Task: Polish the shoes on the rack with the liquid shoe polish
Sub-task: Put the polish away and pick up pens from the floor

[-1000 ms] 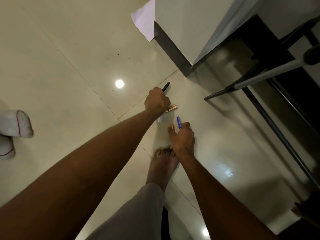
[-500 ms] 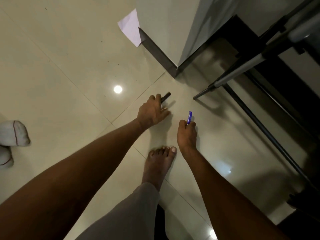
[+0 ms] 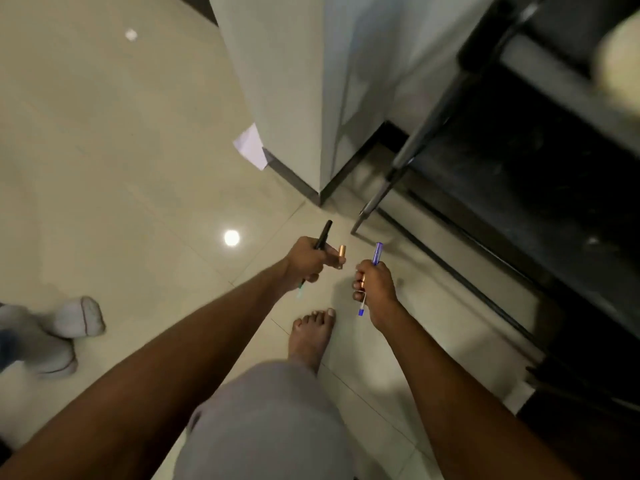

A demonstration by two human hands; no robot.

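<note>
- You stand on a glossy cream tile floor [image 3: 104, 140]; a dark metal rack [image 3: 540, 188] fills the upper right of the frame.
- Your left hand [image 3: 306, 260] clutches a black pen [image 3: 322, 235] and a copper tube [image 3: 341, 256].
- Your right hand [image 3: 375, 289] grips a blue pen [image 3: 376, 252].
- At lower left, pale shoes [image 3: 78, 317] lie on the floor.
</note>
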